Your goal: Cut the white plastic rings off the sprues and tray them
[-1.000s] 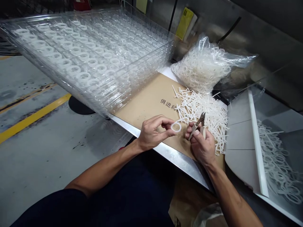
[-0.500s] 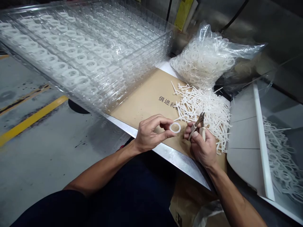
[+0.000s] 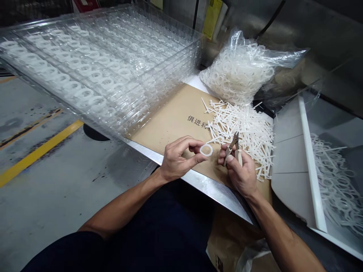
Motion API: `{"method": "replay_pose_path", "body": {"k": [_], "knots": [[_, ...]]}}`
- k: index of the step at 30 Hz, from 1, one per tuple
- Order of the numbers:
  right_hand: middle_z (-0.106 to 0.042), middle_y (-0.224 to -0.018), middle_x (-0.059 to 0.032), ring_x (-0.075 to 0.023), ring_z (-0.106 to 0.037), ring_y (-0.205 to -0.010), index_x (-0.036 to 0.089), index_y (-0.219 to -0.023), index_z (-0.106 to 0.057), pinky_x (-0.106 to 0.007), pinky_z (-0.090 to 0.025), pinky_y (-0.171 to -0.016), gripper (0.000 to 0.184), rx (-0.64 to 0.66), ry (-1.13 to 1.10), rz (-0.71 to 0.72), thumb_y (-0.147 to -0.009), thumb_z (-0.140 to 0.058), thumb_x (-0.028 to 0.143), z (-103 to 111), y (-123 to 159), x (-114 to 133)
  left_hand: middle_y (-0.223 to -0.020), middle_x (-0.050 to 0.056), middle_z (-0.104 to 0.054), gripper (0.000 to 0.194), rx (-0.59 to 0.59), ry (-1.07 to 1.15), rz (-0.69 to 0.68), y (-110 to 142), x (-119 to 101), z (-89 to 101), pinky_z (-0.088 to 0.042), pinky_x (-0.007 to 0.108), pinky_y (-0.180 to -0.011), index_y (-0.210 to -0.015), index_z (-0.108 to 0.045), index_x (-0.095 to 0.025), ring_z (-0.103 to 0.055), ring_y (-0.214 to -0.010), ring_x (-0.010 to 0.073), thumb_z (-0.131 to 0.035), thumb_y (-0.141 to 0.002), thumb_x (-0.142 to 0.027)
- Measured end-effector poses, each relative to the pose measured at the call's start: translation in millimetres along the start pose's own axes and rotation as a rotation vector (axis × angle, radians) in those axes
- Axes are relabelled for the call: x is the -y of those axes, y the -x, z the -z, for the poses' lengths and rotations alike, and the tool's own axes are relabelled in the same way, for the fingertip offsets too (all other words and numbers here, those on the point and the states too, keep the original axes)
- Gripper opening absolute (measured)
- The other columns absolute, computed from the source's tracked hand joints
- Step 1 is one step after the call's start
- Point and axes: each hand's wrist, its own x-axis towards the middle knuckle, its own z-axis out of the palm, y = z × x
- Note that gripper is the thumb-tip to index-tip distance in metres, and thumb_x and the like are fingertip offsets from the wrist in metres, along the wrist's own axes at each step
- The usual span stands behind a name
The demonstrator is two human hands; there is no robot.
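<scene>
My left hand (image 3: 184, 156) pinches a translucent white plastic ring (image 3: 211, 150) between thumb and fingertips, over the brown cardboard (image 3: 167, 117). To its right, my right hand (image 3: 241, 170) is wrapped round a pair of nippers (image 3: 234, 142) with pale handles, jaws pointing up and away from me. A small gap separates the ring from the nippers. Just behind the right hand lies a loose heap of white plastic sprue sticks (image 3: 244, 122). Part of the nippers' handles is hidden by my fingers.
Stacked clear trays (image 3: 127, 90) filled with white rings stand at the left. A clear bag of rings (image 3: 238, 71) sits at the back. On the right, a white-edged bin (image 3: 313, 170) holds more ring parts. The table's metal edge (image 3: 210, 189) runs before me.
The whole view has shifted slightly, so most things appear a little further left. Both hands keep their grips, with the ring and nippers still apart.
</scene>
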Motion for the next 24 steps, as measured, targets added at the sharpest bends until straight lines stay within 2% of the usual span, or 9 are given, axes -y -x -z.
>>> {"method": "replay_pose_path", "body": {"k": [4,9,12,15,19,21,24], "knots": [[-0.065,-0.097,-0.0034,-0.018,-0.063,-0.081,0.02,-0.119,-0.068,-0.035,-0.053,-0.08,0.036,-0.006,0.032,-0.006,-0.094,-0.072,0.046,-2,-1,1,-0.083,0.005,-0.076,0.025,0.026,0.046,0.121,4,1,-0.8,-0.057,0.026,-0.07,-0.105,-0.074,-0.017,-0.069,-0.072,0.0133,-0.082,-0.089,-0.034],[-0.066,-0.096,-0.0032,-0.0172,-0.063,-0.08,0.02,-0.117,-0.07,-0.033,-0.053,-0.08,0.034,0.003,0.042,-0.01,-0.095,-0.073,0.046,0,-2,1,-0.093,0.009,-0.078,0.031,0.005,0.228,0.331,9,8,-5.5,-0.061,0.028,-0.077,-0.113,-0.072,-0.017,-0.073,-0.083,0.0163,-0.082,-0.087,-0.03],[-0.067,-0.098,-0.0043,-0.0177,-0.064,-0.083,0.021,-0.118,-0.071,-0.032,-0.054,-0.081,0.033,0.008,0.04,-0.015,-0.095,-0.074,0.044,3,-1,-2,-0.093,0.01,-0.077,0.033,-0.029,0.367,0.472,8,10,-6.4,-0.061,0.028,-0.079,-0.111,-0.073,-0.016,-0.074,-0.084,0.0164,-0.084,-0.085,-0.034],[-0.069,-0.099,-0.0048,-0.0189,-0.067,-0.086,0.022,-0.12,-0.07,-0.031,-0.056,-0.082,0.038,0.002,0.077,-0.059,-0.094,-0.073,0.049,6,-2,-5,-0.09,0.01,-0.077,0.033,-0.036,0.495,0.572,4,5,0.2,-0.062,0.025,-0.076,-0.107,-0.074,-0.015,-0.074,-0.082,0.0152,-0.085,-0.083,-0.035],[-0.072,-0.098,-0.0071,-0.0213,-0.069,-0.084,0.02,-0.119,-0.071,-0.031,-0.06,-0.079,0.046,-0.02,0.124,-0.093,-0.089,-0.074,0.056,8,-3,-6,-0.088,0.01,-0.077,0.029,0.017,0.554,0.581,-5,-23,25.6,-0.065,0.025,-0.073,-0.108,-0.079,-0.016,-0.074,-0.079,0.0155,-0.086,-0.084,-0.03],[-0.074,-0.098,-0.0087,-0.0236,-0.071,-0.085,0.02,-0.119,-0.072,-0.032,-0.062,-0.08,0.051,-0.035,0.165,-0.093,-0.087,-0.074,0.059,9,-4,-6,-0.09,0.011,-0.077,0.025,0.039,0.501,0.523,-13,-42,46.2,-0.066,0.025,-0.071,-0.109,-0.081,-0.019,-0.074,-0.078,0.0159,-0.084,-0.085,-0.025],[-0.077,-0.1,-0.011,-0.0259,-0.074,-0.085,0.019,-0.117,-0.074,-0.033,-0.065,-0.08,0.057,-0.065,0.233,-0.093,-0.083,-0.074,0.064,10,-5,-7,-0.093,0.01,-0.077,0.026,0.066,0.36,0.366,-30,-66,84.7,-0.065,0.024,-0.068,-0.112,-0.083,-0.023,-0.073,-0.077,0.0149,-0.08,-0.088,-0.017]]}}
